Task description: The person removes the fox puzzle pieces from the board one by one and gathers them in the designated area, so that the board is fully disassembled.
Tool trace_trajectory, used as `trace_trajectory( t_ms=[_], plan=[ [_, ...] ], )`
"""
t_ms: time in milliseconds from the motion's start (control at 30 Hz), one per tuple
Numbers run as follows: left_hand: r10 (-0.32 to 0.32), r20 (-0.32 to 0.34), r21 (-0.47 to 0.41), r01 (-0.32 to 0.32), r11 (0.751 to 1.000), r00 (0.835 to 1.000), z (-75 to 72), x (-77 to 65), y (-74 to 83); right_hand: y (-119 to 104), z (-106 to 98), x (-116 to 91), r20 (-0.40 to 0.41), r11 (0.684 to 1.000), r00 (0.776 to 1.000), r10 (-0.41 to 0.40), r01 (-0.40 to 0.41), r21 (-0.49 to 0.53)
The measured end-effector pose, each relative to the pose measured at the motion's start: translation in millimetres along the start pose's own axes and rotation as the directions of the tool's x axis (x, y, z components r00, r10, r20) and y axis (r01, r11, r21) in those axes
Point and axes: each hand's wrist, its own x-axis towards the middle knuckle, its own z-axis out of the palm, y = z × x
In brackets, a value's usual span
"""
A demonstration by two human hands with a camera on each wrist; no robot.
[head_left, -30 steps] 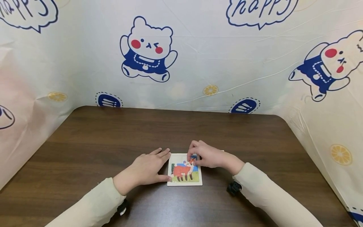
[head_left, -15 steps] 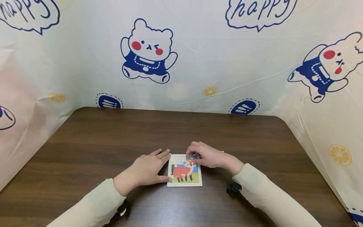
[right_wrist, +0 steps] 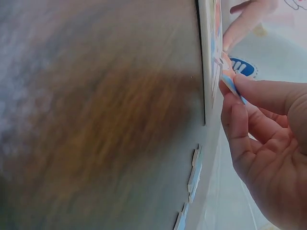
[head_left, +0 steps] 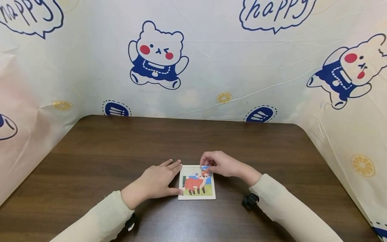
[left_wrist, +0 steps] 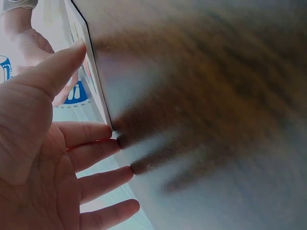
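Note:
A small jigsaw puzzle in a white frame [head_left: 196, 197] lies on the table in the head view, its picture a red-orange animal on grass under blue. My left hand [head_left: 157, 179] is spread at its left side, thumb on the frame's edge; in the left wrist view the fingers [left_wrist: 103, 184] are extended. At the upper right corner, my right hand [head_left: 225, 164] pinches a puzzle piece [right_wrist: 231, 86] between thumb and fingers. The right wrist view shows this piece with blue and orange on it, tilted up above the frame. The upper left of the frame's inside is pale.
Several loose puzzle pieces [right_wrist: 194, 175] lie on the table beyond the frame in the right wrist view. The brown wooden table [head_left: 145, 141] is bordered by a printed cloth [head_left: 211, 67] at the back and sides.
My right fingers have shifted slightly at the upper right corner, so more of the blue and orange piece shows. The left hand stays in place on the frame.

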Motion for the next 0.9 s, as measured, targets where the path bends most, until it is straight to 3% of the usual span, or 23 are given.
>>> trace_trajectory(
  t_ms=[900],
  plan=[
    [0.002,-0.01,-0.002,-0.002,1.0,1.0,-0.2,-2.7,0.5,21.2,-13.2,-27.5,-0.068,0.999,0.998,-0.001,0.004,0.036]
  ],
)
